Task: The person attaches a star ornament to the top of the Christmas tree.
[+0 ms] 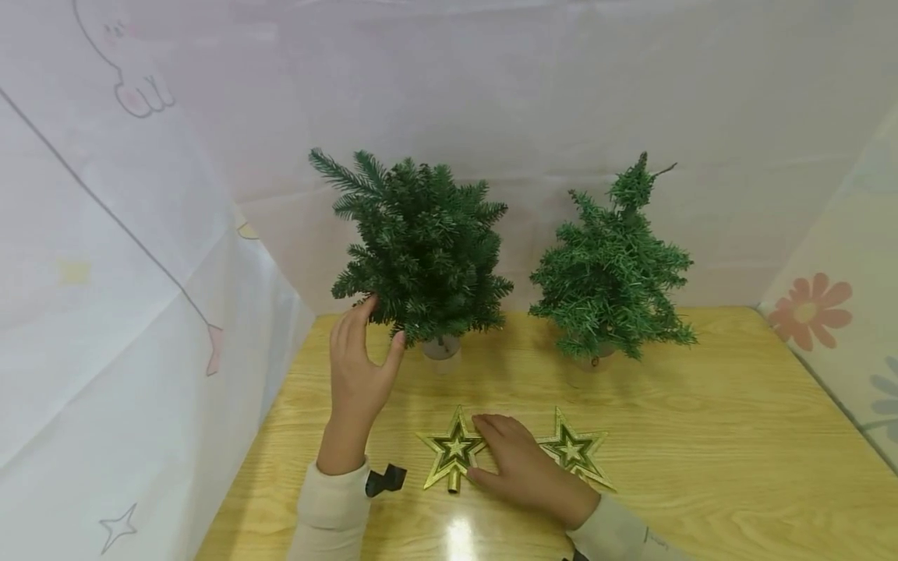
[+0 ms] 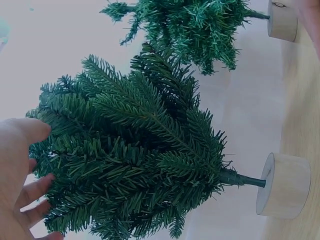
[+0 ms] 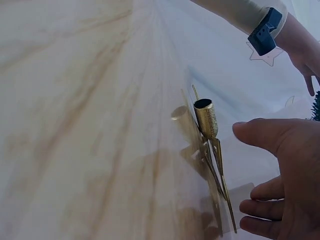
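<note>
My left hand point(image 1: 358, 366) touches the fuller tree point(image 1: 421, 249) with relaxed fingers, while my right hand point(image 1: 522, 463), fingers loose, rests beside the nearer gold star point(image 1: 452, 452).

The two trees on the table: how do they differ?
The left tree is bushier and darker, with a rounded top; the right tree is sparser and lighter, ending in a thin bent tip. The left hand touches the left tree's lower branches; nothing touches the right tree. Both stand upright on pale round bases on the wooden table.
</note>
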### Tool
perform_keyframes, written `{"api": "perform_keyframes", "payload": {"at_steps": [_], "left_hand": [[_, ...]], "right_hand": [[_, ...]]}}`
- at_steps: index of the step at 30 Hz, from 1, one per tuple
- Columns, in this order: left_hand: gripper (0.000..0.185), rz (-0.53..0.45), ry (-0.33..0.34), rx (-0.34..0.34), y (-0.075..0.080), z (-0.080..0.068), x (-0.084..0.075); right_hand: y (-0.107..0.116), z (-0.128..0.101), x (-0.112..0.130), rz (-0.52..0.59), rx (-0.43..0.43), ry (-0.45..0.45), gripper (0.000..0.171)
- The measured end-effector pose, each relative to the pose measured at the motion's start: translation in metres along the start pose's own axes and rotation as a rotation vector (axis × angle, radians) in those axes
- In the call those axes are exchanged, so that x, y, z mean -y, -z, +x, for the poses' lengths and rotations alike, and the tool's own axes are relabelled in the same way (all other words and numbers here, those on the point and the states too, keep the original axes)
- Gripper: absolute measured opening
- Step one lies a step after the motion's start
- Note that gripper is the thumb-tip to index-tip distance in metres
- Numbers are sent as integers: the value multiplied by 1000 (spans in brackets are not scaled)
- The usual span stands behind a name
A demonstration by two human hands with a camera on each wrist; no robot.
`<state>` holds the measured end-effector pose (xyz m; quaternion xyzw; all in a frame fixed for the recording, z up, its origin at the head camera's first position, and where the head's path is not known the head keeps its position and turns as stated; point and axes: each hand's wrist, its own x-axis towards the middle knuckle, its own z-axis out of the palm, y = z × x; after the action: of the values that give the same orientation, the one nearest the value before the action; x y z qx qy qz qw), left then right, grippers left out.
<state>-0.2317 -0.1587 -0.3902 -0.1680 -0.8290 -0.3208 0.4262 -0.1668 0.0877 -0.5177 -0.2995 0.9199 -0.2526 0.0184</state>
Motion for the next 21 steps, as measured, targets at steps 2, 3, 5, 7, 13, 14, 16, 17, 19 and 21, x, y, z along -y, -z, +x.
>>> {"api": "perform_keyframes", "payload": {"at_steps": [2, 3, 5, 7, 13, 14, 16, 17, 19, 21], "left_hand": [[60, -1, 0, -1, 0, 0, 1], [60, -1, 1, 1, 0, 0, 1], [61, -1, 3, 5, 0, 0, 1], [63, 5, 3, 9, 0, 0, 2], [69, 30, 29, 40, 0, -1, 2], [70, 32, 38, 45, 0, -1, 2], [71, 40, 53, 54, 1, -1, 2], [70, 46, 57, 57, 1, -1, 2], [68, 49, 49, 57, 1, -2, 2], [66, 54, 32, 52, 2, -1, 2]], "right_hand": [[0, 0, -1, -6, 1, -2, 80], [-1, 0, -2, -14, 3, -2, 80], [-2, -1, -2, -27, 1, -3, 80], [-3, -1, -3, -38, 3, -10, 79], [-5, -1, -5, -67, -2, -18, 78], [-5, -1, -5, -71, 0, -21, 78], [-5, -1, -5, -79, 6, -27, 79], [-5, -1, -5, -83, 8, -26, 79], [-5, -1, -5, -84, 10, -22, 78], [-4, -1, -4, -85, 11, -14, 77]]}}
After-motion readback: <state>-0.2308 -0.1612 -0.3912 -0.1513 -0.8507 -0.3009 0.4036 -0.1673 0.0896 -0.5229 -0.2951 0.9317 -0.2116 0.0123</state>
